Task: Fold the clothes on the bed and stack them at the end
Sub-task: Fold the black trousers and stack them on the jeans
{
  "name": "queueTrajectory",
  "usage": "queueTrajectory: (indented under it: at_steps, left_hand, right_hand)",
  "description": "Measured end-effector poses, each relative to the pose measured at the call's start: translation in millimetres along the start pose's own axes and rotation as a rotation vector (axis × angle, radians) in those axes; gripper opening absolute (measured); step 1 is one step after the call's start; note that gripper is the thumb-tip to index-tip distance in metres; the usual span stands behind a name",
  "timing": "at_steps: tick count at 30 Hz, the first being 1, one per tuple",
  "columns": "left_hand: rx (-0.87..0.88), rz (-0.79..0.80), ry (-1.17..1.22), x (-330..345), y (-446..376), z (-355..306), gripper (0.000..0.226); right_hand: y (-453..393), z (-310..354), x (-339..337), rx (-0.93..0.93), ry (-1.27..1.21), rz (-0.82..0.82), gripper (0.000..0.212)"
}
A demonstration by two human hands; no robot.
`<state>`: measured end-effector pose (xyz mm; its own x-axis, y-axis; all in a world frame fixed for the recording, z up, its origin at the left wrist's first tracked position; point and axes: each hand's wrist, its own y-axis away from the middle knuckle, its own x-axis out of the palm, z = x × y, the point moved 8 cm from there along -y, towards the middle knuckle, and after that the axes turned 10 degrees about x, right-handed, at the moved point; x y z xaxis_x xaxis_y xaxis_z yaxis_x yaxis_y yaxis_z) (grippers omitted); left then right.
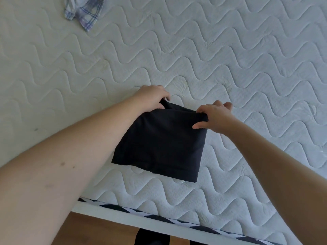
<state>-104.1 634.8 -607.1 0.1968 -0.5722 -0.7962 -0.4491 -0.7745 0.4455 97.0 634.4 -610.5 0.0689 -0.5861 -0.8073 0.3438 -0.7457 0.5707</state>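
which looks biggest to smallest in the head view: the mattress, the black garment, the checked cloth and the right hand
1. mattress, fills most of the view
2. black garment
3. checked cloth and right hand look alike; the cloth lies farther off and is cut by the top edge, so no ranking between them.

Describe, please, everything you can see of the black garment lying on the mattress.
The black garment is plain, matte and looks like a soft knit fabric. It is folded into a compact, roughly rectangular shape with a stitched hem band along its near edge. It lies flat on the white quilted mattress, close to the near edge of the bed and slightly skewed. The left hand pinches its far left corner and the right hand pinches its far right corner, bunching the cloth there.
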Motion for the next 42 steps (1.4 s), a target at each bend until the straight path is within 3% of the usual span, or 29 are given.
queueTrajectory:
  at_steps: [4,8,10,12,15,16,21,22,25,27,33,36,38,40,42]
  left_hand:
    - [0.127,-0.013,0.024,-3,0,-10,0.033]
    - [0.331,-0.091,-0.119,-3,14,-22,0.025]
    - [0.192,-0.068,-0.056,0,14,-6,0.008]
    - [0.163,0.027,-0.057,10,10,1,0.028]
    - [0.258,0.195,-0.173,16,5,-8,0.015]
    - [0.273,0.296,-0.202,21,4,-10,0.02]
    - [0.095,0.515,0.043,20,0,-9,0.089]
    - [0.106,0.563,0.046,23,1,-11,0.095]
    - [0.16,0.66,-0.005,28,2,-12,0.058]
    - [0.141,0.624,0.028,28,0,-5,0.041]
    - [-0.072,0.458,0.129,28,1,27,0.024]
    - [-0.206,0.284,0.139,26,2,36,0.038]
    - [-0.28,0.178,0.108,23,7,40,0.05]
    - [-0.304,0.158,0.085,24,15,43,0.061]
    - [-0.291,0.234,-0.002,27,21,46,0.066]
  right_hand:
    - [0,-15,-1,0.013,-0.03,0.055,0.042]
    - [1,-24,0,0.015,-0.117,0.045,0.033]
    - [1,-29,3,-0.001,-0.195,0.053,0.032]
    - [3,-34,4,-0.014,-0.333,0.053,0.027]
    - [7,-40,4,-0.044,-0.502,0.046,0.021]
    - [8,-41,4,-0.05,-0.527,0.044,0.021]
    - [8,-47,12,0.019,-0.555,0.065,0.021]
    - [7,-48,15,0.05,-0.566,0.083,0.019]
    - [6,-50,21,0.156,-0.637,0.097,0.016]
    - [5,-50,22,0.206,-0.634,0.056,0.019]
    - [10,-49,34,0.376,-0.77,-0.062,0.031]
    - [13,-51,39,0.47,-0.939,-0.089,0.037]
    - [11,-49,39,0.48,-0.917,-0.095,0.036]
    - [9,-47,38,0.475,-0.874,-0.087,0.035]
    - [8,-44,38,0.445,-0.838,-0.048,0.037]
